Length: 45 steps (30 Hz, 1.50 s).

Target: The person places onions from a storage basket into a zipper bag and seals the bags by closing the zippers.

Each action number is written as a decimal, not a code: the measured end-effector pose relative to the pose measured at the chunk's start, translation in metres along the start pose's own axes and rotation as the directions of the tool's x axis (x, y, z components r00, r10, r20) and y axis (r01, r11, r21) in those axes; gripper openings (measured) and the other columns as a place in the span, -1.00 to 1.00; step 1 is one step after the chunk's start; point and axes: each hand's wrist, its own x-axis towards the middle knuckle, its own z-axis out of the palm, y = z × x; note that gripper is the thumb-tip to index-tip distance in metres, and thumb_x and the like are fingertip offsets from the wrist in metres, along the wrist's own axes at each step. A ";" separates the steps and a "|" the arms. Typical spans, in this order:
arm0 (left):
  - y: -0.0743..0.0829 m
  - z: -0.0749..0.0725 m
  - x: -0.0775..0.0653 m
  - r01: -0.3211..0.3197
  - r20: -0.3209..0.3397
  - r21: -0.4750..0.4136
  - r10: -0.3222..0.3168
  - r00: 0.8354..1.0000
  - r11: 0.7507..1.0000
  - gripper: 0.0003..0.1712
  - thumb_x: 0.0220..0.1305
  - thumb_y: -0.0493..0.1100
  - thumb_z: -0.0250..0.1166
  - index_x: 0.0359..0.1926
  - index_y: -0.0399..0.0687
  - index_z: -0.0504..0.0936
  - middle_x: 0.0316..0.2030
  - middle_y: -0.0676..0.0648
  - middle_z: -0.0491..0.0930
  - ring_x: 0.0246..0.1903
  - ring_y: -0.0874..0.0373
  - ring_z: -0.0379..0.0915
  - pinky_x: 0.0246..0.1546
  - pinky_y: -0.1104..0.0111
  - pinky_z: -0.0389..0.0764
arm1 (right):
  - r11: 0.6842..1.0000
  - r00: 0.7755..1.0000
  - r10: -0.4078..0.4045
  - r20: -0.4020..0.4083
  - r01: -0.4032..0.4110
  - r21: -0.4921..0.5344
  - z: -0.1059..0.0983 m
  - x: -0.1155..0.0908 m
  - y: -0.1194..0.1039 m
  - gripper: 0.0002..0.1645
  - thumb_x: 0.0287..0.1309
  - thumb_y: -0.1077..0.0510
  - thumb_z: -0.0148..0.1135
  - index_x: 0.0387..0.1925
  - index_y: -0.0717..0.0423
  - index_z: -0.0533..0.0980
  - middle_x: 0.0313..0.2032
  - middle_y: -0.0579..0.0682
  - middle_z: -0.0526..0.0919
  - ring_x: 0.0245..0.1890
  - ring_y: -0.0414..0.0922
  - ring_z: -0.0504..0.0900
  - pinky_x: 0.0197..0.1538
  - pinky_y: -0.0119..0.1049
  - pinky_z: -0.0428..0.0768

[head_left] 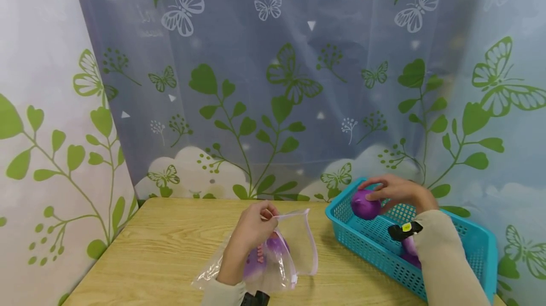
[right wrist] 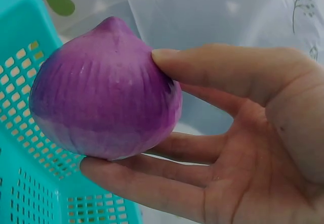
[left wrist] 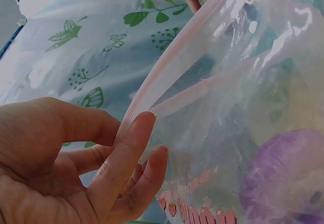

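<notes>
My right hand [head_left: 394, 191] holds a purple toy onion [head_left: 365, 204] just above the left end of a teal plastic basket [head_left: 362, 242]. In the right wrist view the onion [right wrist: 104, 105] sits between thumb and fingers [right wrist: 152, 188], beside the basket wall [right wrist: 25, 183]. My left hand [head_left: 251, 230] pinches the zip rim of a clear plastic bag [head_left: 294, 244] and holds its mouth up off the wooden table [head_left: 162, 244]. A purple onion [left wrist: 283, 178] lies inside the bag [left wrist: 243, 107]; the rim runs over my fingers [left wrist: 126, 153].
More purple pieces [head_left: 410, 249] lie in the basket behind my right wrist. A leaf and butterfly curtain [head_left: 273, 83] closes off the back and sides of the table. The basket stands at the table's right end; the left half is bare wood.
</notes>
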 end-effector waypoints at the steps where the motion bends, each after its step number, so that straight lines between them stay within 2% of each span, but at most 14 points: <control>1: 0.000 0.000 0.000 0.002 0.001 0.000 -0.002 1.000 1.000 -0.88 0.22 -0.31 0.26 -0.21 -0.16 0.63 -0.20 -0.19 0.64 -0.31 0.08 0.64 -0.41 0.35 0.58 | 1.000 1.000 0.001 -0.001 -0.001 -0.002 0.001 0.000 -0.002 -0.36 0.41 0.11 0.25 0.38 0.33 0.36 0.27 0.49 0.43 0.03 0.03 0.68 -0.01 0.05 0.78; 7: 0.000 0.000 0.001 0.000 0.003 0.005 0.000 1.000 1.000 -0.88 0.22 -0.30 0.26 -0.20 -0.17 0.64 -0.20 -0.19 0.65 -0.31 0.09 0.64 -0.41 0.35 0.58 | 0.999 1.000 -0.019 0.005 0.020 -0.025 0.007 0.001 -0.012 -0.37 0.40 0.11 0.26 0.37 0.32 0.38 0.18 0.43 0.52 0.02 0.03 0.68 -0.04 0.05 0.79; 15: 0.001 0.001 0.001 0.003 0.010 -0.005 -0.003 1.000 1.000 -0.87 0.22 -0.31 0.26 -0.19 -0.19 0.64 -0.20 -0.20 0.65 -0.33 0.10 0.65 -0.42 0.35 0.60 | 0.999 0.999 -0.042 0.014 0.042 -0.026 0.017 0.004 -0.022 -0.42 0.40 0.13 0.26 0.35 0.30 0.42 0.19 0.45 0.53 0.06 0.08 0.68 -0.07 0.05 0.79; 23: 0.001 0.001 0.000 0.004 0.014 -0.019 -0.004 1.000 1.000 -0.87 0.23 -0.33 0.25 -0.20 -0.21 0.64 -0.20 -0.22 0.64 -0.37 0.10 0.66 -0.42 0.34 0.62 | 0.998 0.998 -0.045 0.033 0.047 -0.047 0.028 0.001 -0.044 -0.40 0.39 0.12 0.27 0.37 0.27 0.41 0.23 0.45 0.52 0.06 0.07 0.69 -0.04 0.04 0.79; 31: 0.001 0.001 0.000 -0.002 0.002 0.015 0.002 1.000 1.000 -0.89 0.22 -0.31 0.26 -0.22 -0.17 0.64 -0.20 -0.20 0.65 -0.29 0.06 0.66 -0.42 0.34 0.57 | 0.993 0.994 -0.092 0.057 0.096 -0.070 0.035 -0.001 -0.058 -0.42 0.40 0.14 0.26 0.36 0.27 0.42 0.24 0.47 0.51 0.08 0.11 0.69 -0.05 0.03 0.79; 45: -0.001 0.002 0.003 0.013 0.014 0.010 -0.014 1.000 1.000 -0.90 0.23 -0.32 0.25 -0.22 -0.18 0.64 -0.21 -0.20 0.66 -0.36 0.10 0.67 -0.42 0.35 0.60 | 0.975 0.982 -0.179 0.060 0.185 -0.123 0.057 -0.003 -0.073 -0.47 0.39 0.13 0.27 0.31 0.24 0.47 0.20 0.45 0.52 0.11 0.18 0.68 -0.10 -0.04 0.80</control>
